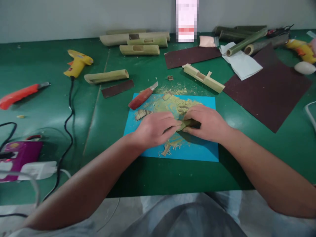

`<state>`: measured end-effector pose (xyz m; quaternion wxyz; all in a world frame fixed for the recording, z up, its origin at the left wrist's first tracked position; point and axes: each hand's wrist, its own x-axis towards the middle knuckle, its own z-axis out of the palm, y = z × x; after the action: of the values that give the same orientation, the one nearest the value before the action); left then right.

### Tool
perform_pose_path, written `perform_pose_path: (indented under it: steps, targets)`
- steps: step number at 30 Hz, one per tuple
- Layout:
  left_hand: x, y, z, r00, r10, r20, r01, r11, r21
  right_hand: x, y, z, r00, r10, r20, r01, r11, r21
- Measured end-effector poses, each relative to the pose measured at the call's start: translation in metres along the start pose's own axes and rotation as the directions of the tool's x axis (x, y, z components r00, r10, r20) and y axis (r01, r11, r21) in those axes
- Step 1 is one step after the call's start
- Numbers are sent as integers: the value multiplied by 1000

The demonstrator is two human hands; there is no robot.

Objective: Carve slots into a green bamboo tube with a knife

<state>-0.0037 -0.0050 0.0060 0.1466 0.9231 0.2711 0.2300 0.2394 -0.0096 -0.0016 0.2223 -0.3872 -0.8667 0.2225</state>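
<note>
Between my two hands, low over a blue sheet (207, 151), is a small greenish piece of bamboo (184, 125), mostly covered by the fingers. My left hand (158, 128) is closed, with thumb and fingers pinching its left end. From the other side my right hand (206, 123) grips it, also closed; a dark patch shows under those fingers, and I cannot tell whether it is shadow or another material. Yellowish sawdust (172, 103) and shavings lie around the hands. A red-handled craft knife (142, 98) rests at the sheet's upper left edge, above a rough bark-like chip (143, 114).
Beyond the sheet lie a notched bamboo tube (203, 78), dark sandpaper sheets (271, 95) and white paper (243, 64). Several more bamboo tubes (139, 50) line the wall. To the left are a yellow glue gun (77, 63) with its cord, a red utility knife (21, 95) and a purple power strip (27, 154).
</note>
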Motion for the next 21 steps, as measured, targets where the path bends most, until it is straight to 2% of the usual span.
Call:
perform_pose_path:
  steps: [21]
  targets:
    - [3, 2, 1, 999, -44, 3, 44, 998, -34, 1, -1, -1, 1000, -17, -4, 17, 1000, 7]
